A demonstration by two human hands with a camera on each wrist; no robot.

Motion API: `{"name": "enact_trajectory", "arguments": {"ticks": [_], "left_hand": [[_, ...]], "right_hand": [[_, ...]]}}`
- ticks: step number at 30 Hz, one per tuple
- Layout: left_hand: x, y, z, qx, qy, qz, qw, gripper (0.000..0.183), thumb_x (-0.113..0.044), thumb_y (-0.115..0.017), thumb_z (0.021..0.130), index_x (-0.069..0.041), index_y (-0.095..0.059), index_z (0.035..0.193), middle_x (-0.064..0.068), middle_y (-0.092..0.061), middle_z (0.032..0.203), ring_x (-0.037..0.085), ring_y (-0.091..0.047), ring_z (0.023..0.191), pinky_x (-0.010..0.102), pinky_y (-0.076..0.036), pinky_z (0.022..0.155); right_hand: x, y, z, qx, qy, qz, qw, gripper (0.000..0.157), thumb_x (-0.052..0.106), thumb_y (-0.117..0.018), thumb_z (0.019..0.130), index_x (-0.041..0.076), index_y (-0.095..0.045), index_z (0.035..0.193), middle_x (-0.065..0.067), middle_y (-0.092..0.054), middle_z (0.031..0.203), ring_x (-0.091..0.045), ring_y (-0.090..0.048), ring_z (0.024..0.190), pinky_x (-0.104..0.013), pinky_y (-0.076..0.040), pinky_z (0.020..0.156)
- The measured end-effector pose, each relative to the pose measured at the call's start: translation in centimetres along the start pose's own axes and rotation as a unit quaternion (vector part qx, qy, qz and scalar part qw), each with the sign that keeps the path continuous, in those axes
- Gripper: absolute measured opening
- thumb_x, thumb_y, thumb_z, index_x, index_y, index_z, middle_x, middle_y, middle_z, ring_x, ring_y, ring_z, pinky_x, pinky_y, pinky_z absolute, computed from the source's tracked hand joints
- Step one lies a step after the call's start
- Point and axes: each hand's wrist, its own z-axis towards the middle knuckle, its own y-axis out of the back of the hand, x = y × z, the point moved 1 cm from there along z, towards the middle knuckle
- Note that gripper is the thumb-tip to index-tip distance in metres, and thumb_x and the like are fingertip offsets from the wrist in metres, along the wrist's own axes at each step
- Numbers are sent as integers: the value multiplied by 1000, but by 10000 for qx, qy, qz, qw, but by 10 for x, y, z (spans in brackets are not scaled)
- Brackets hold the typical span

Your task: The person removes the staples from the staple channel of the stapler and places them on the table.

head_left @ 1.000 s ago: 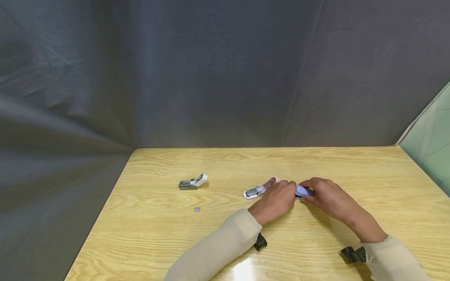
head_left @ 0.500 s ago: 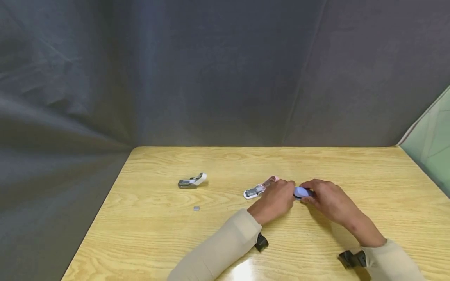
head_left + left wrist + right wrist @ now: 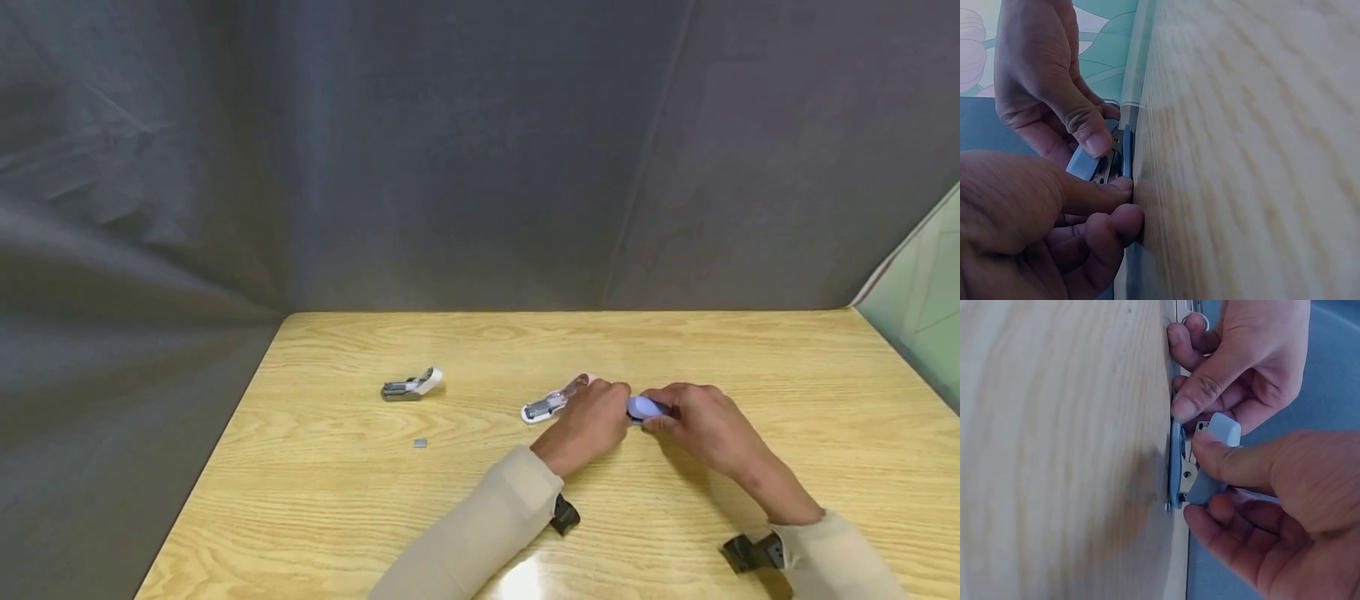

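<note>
A small blue stapler (image 3: 643, 407) lies low over the table between my two hands. My left hand (image 3: 592, 423) pinches the front end of its base, with the thumb on it in both wrist views. With thumb and fingers my right hand (image 3: 708, 425) grips the stapler's rear and upper part. In the right wrist view the pale blue top cover (image 3: 1225, 428) is tilted up from the base (image 3: 1175, 465), and metal parts (image 3: 1189, 475) show between them. My hands hide much of the stapler in the head view.
Just left of my left hand lies an opened white and pink stapler (image 3: 542, 408). Farther left sits another opened stapler, grey and white (image 3: 405, 390). A small grey strip, like staples (image 3: 420, 443), lies nearer on the wooden table (image 3: 322, 500). A dark curtain (image 3: 465, 167) stands behind.
</note>
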Motion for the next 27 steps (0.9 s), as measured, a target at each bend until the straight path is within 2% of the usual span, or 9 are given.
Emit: {"name": "enact_trajectory", "arguments": {"ticks": [6, 13, 18, 23, 27], "left_hand": [[-1, 2, 1, -35, 8, 6, 10000, 19, -20, -74, 97, -18, -62, 83, -11, -53, 65, 6, -47, 57, 27, -39, 81], [-1, 2, 3, -16, 46, 11, 10000, 24, -19, -75, 96, -19, -60, 78, -11, -52, 62, 6, -47, 55, 27, -41, 83], [-1, 1, 4, -55, 53, 95, 9999, 27, -21, -75, 97, -20, -58, 75, -11, -51, 60, 6, -47, 53, 27, -41, 83], [0, 1, 4, -33, 16, -36, 10000, 24, -21, -76, 95, -19, -60, 77, -11, -53, 63, 6, -48, 55, 27, -41, 86], [1, 1, 2, -6, 9, -130, 9999, 20, -18, -77, 94, -18, -63, 81, -11, -54, 65, 6, -49, 56, 27, -41, 85]], "right_hand": [[-2, -1, -2, -9, -41, 90, 10000, 29, 5, -85, 83, 0, -77, 111, -7, -73, 96, -9, -53, 69, -29, -46, 60], [-4, -2, -2, -63, -66, 121, 9999, 31, 4, -86, 82, -2, -77, 111, -10, -73, 100, -11, -55, 72, -29, -48, 62], [-6, -3, -3, -130, -36, 138, 9998, 33, 5, -86, 83, -3, -76, 113, -13, -74, 103, -16, -64, 79, -36, -52, 66], [-7, -2, -7, -260, -95, 316, 9991, 30, 4, -83, 85, -3, -76, 113, -17, -74, 107, -25, -70, 88, -45, -56, 70], [-9, 0, -8, -239, -136, 540, 9982, 26, 2, -81, 87, -2, -77, 112, -18, -73, 109, -23, -68, 86, -39, -56, 69]]}}
